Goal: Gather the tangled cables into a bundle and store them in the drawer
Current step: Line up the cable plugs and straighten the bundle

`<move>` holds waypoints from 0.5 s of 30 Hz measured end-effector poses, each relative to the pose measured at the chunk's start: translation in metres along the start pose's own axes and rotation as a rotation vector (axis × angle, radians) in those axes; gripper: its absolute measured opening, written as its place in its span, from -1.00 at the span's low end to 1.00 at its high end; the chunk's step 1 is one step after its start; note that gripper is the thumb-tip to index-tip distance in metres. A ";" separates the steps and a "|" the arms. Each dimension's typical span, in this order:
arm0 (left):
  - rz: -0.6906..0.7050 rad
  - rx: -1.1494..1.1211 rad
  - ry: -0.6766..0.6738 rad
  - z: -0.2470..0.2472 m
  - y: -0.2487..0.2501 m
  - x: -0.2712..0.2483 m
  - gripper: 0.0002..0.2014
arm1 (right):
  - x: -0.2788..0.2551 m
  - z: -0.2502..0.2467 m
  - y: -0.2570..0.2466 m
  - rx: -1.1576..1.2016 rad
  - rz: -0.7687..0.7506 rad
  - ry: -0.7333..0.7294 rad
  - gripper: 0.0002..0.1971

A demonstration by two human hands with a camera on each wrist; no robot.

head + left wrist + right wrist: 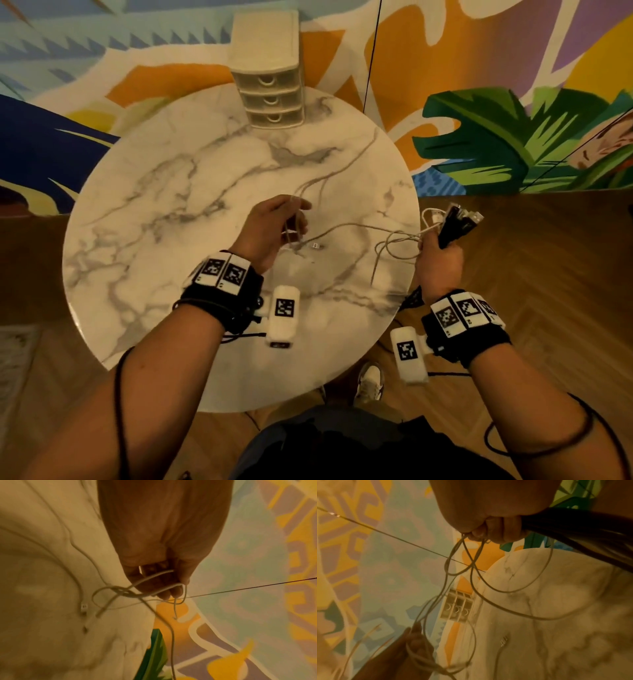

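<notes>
Thin white cables (344, 224) trail over the round marble table (171, 205) between my two hands. My left hand (291, 219) is raised over the table's middle and pinches a few white strands (154, 576) across its curled fingers (164, 588). At the table's right edge my right hand (436, 253) grips a bundle of black cables (454, 226) together with loops of white cable (471, 577). A small white connector (317, 245) lies on the table between the hands. The cream three-drawer unit (272, 99) stands at the far edge with all drawers shut.
A painted wall rises behind the table, and a thin black wire (371, 54) runs down in front of it. Wooden floor lies to the right. My shoe (370, 380) shows under the near table edge.
</notes>
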State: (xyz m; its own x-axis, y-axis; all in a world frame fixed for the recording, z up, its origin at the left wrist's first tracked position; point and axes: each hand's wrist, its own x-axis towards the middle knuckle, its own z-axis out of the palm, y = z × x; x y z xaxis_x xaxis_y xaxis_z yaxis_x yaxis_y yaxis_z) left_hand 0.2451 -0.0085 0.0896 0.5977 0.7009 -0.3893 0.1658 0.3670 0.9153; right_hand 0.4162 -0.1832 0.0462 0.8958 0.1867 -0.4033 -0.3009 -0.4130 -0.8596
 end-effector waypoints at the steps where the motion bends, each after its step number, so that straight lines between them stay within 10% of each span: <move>1: -0.010 -0.008 0.019 -0.010 0.002 0.001 -0.78 | 0.001 -0.001 0.000 -0.006 0.009 0.015 -0.73; 4: 0.028 0.139 0.192 -0.050 0.006 0.007 -0.79 | 0.010 -0.007 0.006 -0.039 0.016 0.061 -0.74; 7: 0.176 0.782 0.469 -0.116 -0.007 0.017 -0.76 | 0.018 -0.012 0.010 -0.038 0.063 0.132 -0.77; 12: -0.095 1.478 0.402 -0.162 -0.051 0.016 -0.53 | 0.021 -0.012 0.012 -0.042 0.070 0.126 -0.79; 15: 0.314 1.432 0.372 -0.107 -0.058 0.008 -0.52 | 0.017 -0.007 0.012 -0.048 0.067 0.092 -0.77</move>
State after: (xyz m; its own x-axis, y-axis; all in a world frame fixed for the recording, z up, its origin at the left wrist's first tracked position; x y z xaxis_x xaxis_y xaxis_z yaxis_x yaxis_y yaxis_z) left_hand 0.1561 0.0411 0.0222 0.5630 0.8258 0.0327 0.8053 -0.5570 0.2029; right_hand 0.4304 -0.1915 0.0312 0.9011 0.0757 -0.4270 -0.3470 -0.4647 -0.8147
